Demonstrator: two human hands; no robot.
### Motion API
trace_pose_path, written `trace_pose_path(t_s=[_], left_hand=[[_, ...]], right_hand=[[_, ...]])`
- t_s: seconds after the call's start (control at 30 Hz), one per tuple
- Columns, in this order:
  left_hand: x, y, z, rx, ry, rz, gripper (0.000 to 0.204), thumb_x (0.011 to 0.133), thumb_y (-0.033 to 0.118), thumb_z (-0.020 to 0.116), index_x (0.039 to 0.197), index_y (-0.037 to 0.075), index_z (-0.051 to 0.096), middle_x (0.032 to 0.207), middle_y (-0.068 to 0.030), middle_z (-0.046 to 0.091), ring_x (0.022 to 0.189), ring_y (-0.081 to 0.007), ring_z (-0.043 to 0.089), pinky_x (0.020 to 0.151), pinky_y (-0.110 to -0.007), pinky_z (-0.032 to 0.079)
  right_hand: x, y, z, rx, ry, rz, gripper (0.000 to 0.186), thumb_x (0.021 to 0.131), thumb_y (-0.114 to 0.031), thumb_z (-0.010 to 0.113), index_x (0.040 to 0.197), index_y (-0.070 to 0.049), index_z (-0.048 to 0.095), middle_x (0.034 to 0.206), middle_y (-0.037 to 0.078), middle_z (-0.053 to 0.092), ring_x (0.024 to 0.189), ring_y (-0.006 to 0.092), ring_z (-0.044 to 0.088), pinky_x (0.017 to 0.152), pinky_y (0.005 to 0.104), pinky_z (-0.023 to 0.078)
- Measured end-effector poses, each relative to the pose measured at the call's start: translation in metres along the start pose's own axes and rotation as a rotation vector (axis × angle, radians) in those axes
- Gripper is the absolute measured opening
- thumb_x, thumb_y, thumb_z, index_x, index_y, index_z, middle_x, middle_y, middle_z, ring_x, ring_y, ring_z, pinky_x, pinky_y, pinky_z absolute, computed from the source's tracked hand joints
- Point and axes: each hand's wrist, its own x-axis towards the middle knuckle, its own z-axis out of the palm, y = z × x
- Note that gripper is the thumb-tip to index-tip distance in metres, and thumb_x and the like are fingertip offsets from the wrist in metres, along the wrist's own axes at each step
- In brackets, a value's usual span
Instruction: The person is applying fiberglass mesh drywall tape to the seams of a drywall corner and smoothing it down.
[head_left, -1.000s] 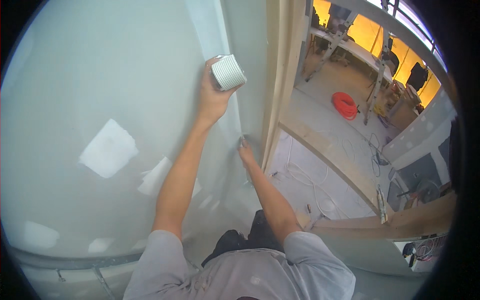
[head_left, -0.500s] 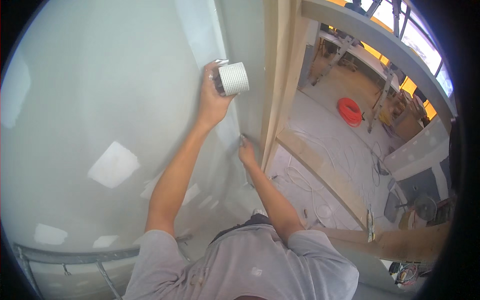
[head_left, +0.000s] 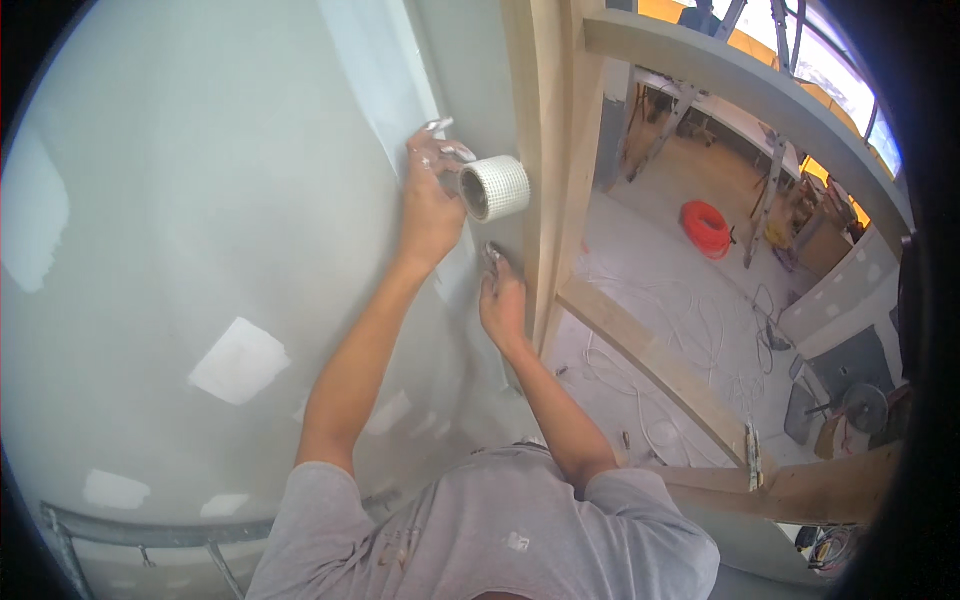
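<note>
My left hand (head_left: pixel 432 215) is raised against the grey-green plasterboard wall (head_left: pixel 250 200), closed on a roll of white mesh joint tape (head_left: pixel 502 188). Two whitened fingers stretch past the roll toward the inside corner, and the roll's hollow core faces left. Below it, my right hand (head_left: pixel 505 305) is at the corner surface with fingers stretched upward and the thumb apart. White residue coats its fingertips. Nothing shows in this hand, though its palm side is partly hidden. A pale strip (head_left: pixel 375 80) runs down the wall near the corner.
Timber studs (head_left: pixel 548 150) and a crosspiece (head_left: pixel 650 365) frame an opening on the right. Beyond it are a coiled orange hose (head_left: pixel 706 230), loose white cables (head_left: pixel 640 390) and a stepladder (head_left: pixel 768 195). A metal rail (head_left: pixel 170 530) crosses the lower left.
My right hand has slid up the corner, closer to the left. The tape roll has moved lower and right and turned to show its core; my left fingers have spread.
</note>
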Motion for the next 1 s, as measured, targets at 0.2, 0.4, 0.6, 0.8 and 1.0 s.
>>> trace_pose_path(t_s=[0.2, 0.4, 0.6, 0.8, 1.0], left_hand=[[0.003, 0.001, -0.012, 0.351, -0.062, 0.064, 0.067, 0.078, -0.015, 0.065, 0.14, 0.006, 0.046, 0.114, -0.0139, 0.063, 0.104, -0.0258, 0.066, 0.08, -0.037, 0.056], [0.005, 0.014, -0.026, 0.668, -0.151, 0.257, 0.065, 0.075, -0.016, 0.063, 0.136, 0.003, 0.05, 0.119, -0.0187, 0.065, 0.106, -0.0396, 0.066, 0.085, -0.046, 0.056], [0.013, 0.008, -0.03, 0.749, -0.156, 0.238, 0.071, 0.076, -0.014, 0.063, 0.142, 0.002, 0.043, 0.125, -0.024, 0.063, 0.102, -0.0462, 0.066, 0.081, -0.049, 0.058], [0.006, -0.004, -0.019, 0.719, -0.006, 0.4, 0.084, 0.075, -0.014, 0.064, 0.151, 0.004, 0.033, 0.133, -0.026, 0.055, 0.116, -0.0464, 0.059, 0.083, -0.049, 0.058], [0.001, 0.02, -0.017, 0.58, -0.073, 0.408, 0.085, 0.073, -0.005, 0.073, 0.149, 0.004, 0.037, 0.136, -0.0211, 0.052, 0.126, -0.0424, 0.051, 0.096, -0.049, 0.053]], right_hand=[[0.044, -0.07, -0.021, 0.123, 0.062, -0.008, 0.037, 0.092, 0.002, 0.059, 0.127, 0.012, 0.056, 0.114, 0.03, 0.069, 0.109, 0.0436, 0.067, 0.093, 0.0431, 0.052], [0.066, -0.09, -0.039, -0.004, -0.017, -0.036, 0.032, 0.088, -0.003, 0.065, 0.116, 0.009, 0.058, 0.103, 0.031, 0.07, 0.099, 0.0437, 0.069, 0.083, 0.0489, 0.052], [0.076, -0.144, -0.058, 0.046, -0.02, -0.092, 0.039, 0.087, -0.008, 0.073, 0.12, 0.009, 0.058, 0.103, 0.027, 0.071, 0.097, 0.0381, 0.071, 0.084, 0.0425, 0.054], [0.071, -0.158, -0.071, -0.009, 0.09, -0.213, 0.045, 0.094, -0.005, 0.068, 0.132, 0.013, 0.052, 0.109, 0.029, 0.071, 0.098, 0.0372, 0.073, 0.086, 0.0418, 0.057], [0.084, -0.157, -0.066, -0.008, 0.135, -0.291, 0.038, 0.095, -0.002, 0.066, 0.128, 0.01, 0.051, 0.101, 0.026, 0.072, 0.094, 0.0328, 0.074, 0.081, 0.0402, 0.056]])
